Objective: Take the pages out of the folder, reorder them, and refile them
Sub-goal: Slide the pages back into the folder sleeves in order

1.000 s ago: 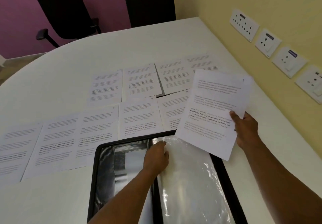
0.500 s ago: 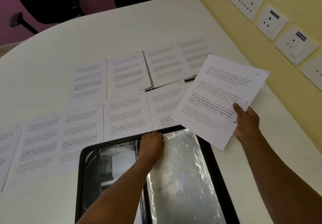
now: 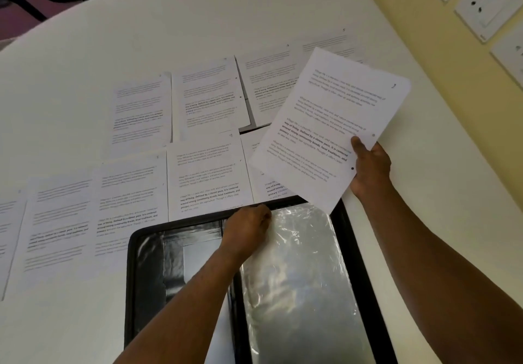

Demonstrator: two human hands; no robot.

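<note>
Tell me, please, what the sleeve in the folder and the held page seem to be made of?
Sleeve: probably thin clear plastic, glossy; it wrinkles and throws bright glare. The left hand holds its top edge.
Page: plain white paper, matte, with printed text and punched holes; pinched by the right hand.
Folder: black, dull rim; material unclear.

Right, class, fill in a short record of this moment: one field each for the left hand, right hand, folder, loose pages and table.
left hand: grips top edge of clear plastic sleeve
right hand: holds one printed page above the table
folder: black, open
loose pages: two rows, face up
table: white
</note>
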